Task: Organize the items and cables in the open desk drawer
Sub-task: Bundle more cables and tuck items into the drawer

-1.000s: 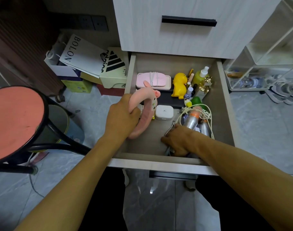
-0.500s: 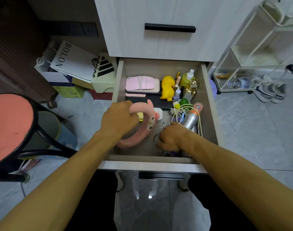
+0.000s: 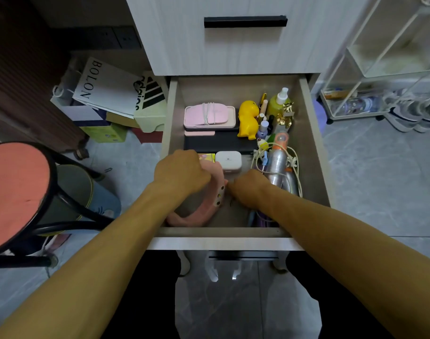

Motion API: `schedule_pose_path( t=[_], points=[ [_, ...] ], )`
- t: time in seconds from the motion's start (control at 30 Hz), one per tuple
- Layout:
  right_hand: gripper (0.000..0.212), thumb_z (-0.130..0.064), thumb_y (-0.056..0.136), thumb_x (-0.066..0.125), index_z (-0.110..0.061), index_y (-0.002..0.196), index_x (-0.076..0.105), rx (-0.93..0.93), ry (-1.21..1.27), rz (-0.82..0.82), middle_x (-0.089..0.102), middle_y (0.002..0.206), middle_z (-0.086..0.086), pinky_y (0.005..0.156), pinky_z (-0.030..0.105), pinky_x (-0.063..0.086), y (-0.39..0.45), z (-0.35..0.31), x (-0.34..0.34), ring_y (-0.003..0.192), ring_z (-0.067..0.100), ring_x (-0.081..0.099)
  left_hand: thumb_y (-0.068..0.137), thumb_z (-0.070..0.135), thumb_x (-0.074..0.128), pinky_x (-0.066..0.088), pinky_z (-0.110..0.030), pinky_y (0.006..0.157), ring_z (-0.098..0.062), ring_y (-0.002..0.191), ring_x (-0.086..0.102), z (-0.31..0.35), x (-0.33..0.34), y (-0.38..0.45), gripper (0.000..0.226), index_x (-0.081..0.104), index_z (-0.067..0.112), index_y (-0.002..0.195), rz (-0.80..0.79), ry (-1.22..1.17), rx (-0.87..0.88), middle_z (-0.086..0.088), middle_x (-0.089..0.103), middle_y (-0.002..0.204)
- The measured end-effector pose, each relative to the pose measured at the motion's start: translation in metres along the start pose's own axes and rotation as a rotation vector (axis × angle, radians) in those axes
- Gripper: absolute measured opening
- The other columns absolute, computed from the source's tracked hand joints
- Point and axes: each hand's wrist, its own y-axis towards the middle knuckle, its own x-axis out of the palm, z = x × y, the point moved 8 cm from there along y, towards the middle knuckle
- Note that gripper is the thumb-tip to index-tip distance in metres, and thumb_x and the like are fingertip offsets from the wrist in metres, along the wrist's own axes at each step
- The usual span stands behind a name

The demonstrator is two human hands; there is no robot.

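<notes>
The open drawer [image 3: 171, 113] holds many small items. My left hand [image 3: 182, 172] is closed on a pink plush curved band [image 3: 197, 215], which lies in the front left corner. My right hand [image 3: 248, 189] rests knuckles-up just right of it, fingers curled down on the drawer floor; what is under them is hidden. Behind the hands sit a white case [image 3: 228, 161], a black flat box [image 3: 219, 143] and a pink case wrapped in white cable [image 3: 209, 116]. On the right are a yellow duck [image 3: 248, 121], a green spray bottle [image 3: 278, 101] and silver bottles [image 3: 277, 165] looped by a white cable [image 3: 296, 167].
A closed drawer with a black handle [image 3: 245, 20] is above. A red-seated stool [image 3: 13, 192] stands close on the left, with paper bags and boxes [image 3: 104, 86] behind it. To the right are a white wire rack [image 3: 380, 69] and shoes [image 3: 414, 113] on the floor.
My left hand has lowered the pink band from above the drawer into the front left corner. My right hand has shifted left toward it and now covers the metal clippers seen earlier.
</notes>
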Motion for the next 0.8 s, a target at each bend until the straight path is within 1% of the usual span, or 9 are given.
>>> schedule_pose_path(
  t=[0.1,0.23,0.27,0.33,0.4,0.47,0.57,0.7,0.8],
  points=[
    [0.023,-0.019,0.098,0.045,-0.017,0.114,0.061,-0.027,-0.047,-0.027,0.069,0.111,0.005,0.076,0.037,0.050,0.003,-0.003,0.004,0.100,0.027,0.066,0.092,0.025,0.051,0.051,-0.034,0.075,-0.023,0.083,0.059,0.005,0.008,0.003,0.024,0.060,0.012,0.110,-0.097,0.018,-0.026,-0.004,0.058,0.091],
    [0.022,-0.020,0.097,0.047,-0.018,0.112,0.064,-0.021,-0.052,-0.016,0.069,0.111,0.003,0.074,0.035,0.047,-0.001,-0.002,0.002,0.101,0.026,0.066,0.096,0.020,0.050,0.046,-0.032,0.079,-0.025,0.091,0.057,0.008,0.014,0.011,0.030,0.056,0.006,0.122,-0.195,0.034,-0.069,-0.009,0.056,0.103],
    [0.022,-0.020,0.097,0.048,-0.018,0.112,0.063,-0.018,-0.051,-0.003,0.068,0.111,0.004,0.073,0.035,0.046,-0.004,0.000,0.000,0.101,0.026,0.065,0.097,0.019,0.051,0.047,-0.032,0.082,-0.027,0.098,0.058,0.006,0.020,0.014,0.036,0.051,0.005,0.129,-0.236,0.027,-0.089,-0.012,0.058,0.112],
    [0.022,-0.020,0.096,0.050,-0.017,0.115,0.060,-0.015,-0.040,0.043,0.068,0.111,0.004,0.077,0.036,0.046,-0.012,0.002,-0.006,0.102,0.027,0.065,0.096,0.018,0.054,0.047,-0.034,0.092,-0.030,0.109,0.057,-0.001,0.037,0.015,0.057,0.030,0.005,0.146,-0.328,0.000,-0.166,-0.017,0.054,0.128],
    [0.022,-0.019,0.096,0.048,-0.017,0.116,0.057,-0.003,-0.022,0.076,0.067,0.112,0.004,0.079,0.036,0.046,-0.020,0.004,-0.009,0.102,0.027,0.065,0.097,0.017,0.053,0.045,-0.036,0.090,-0.031,0.106,0.056,-0.001,0.054,0.011,0.068,0.013,0.008,0.151,-0.422,0.000,-0.151,-0.020,0.052,0.132],
    [0.023,-0.017,0.096,0.046,-0.016,0.118,0.054,0.004,-0.004,0.100,0.066,0.114,0.005,0.085,0.038,0.046,-0.025,0.006,-0.012,0.103,0.028,0.064,0.098,0.019,0.050,0.048,-0.038,0.093,-0.030,0.108,0.058,0.005,0.067,0.007,0.063,0.016,0.012,0.151,-0.478,0.109,-0.051,-0.018,0.052,0.133],
    [0.026,-0.016,0.093,0.049,-0.016,0.119,0.050,0.016,-0.003,0.140,0.067,0.114,0.006,0.091,0.038,0.042,-0.032,0.014,-0.019,0.102,0.029,0.064,0.099,0.027,0.045,0.049,-0.041,0.096,-0.032,0.115,0.057,0.007,0.069,0.014,0.054,0.025,0.013,0.148,-0.413,0.294,0.033,-0.016,0.051,0.136],
    [0.031,-0.020,0.089,0.054,-0.014,0.119,0.050,0.016,0.046,0.182,0.065,0.112,0.009,0.092,0.037,0.040,-0.042,0.018,-0.019,0.103,0.030,0.061,0.092,0.059,0.047,0.043,-0.040,0.097,-0.031,0.126,0.048,0.018,0.063,0.014,0.075,0.030,0.009,0.145,-0.271,0.598,0.229,-0.014,0.047,0.142],
    [0.031,-0.021,0.089,0.056,-0.014,0.119,0.050,0.010,0.108,0.168,0.064,0.113,0.011,0.090,0.035,0.039,-0.048,0.019,-0.016,0.102,0.030,0.060,0.080,0.071,0.056,0.050,-0.039,0.088,-0.028,0.112,0.058,0.021,0.061,0.004,0.084,0.037,0.016,0.141,-0.359,0.556,0.320,-0.009,0.056,0.131]
  ],
)
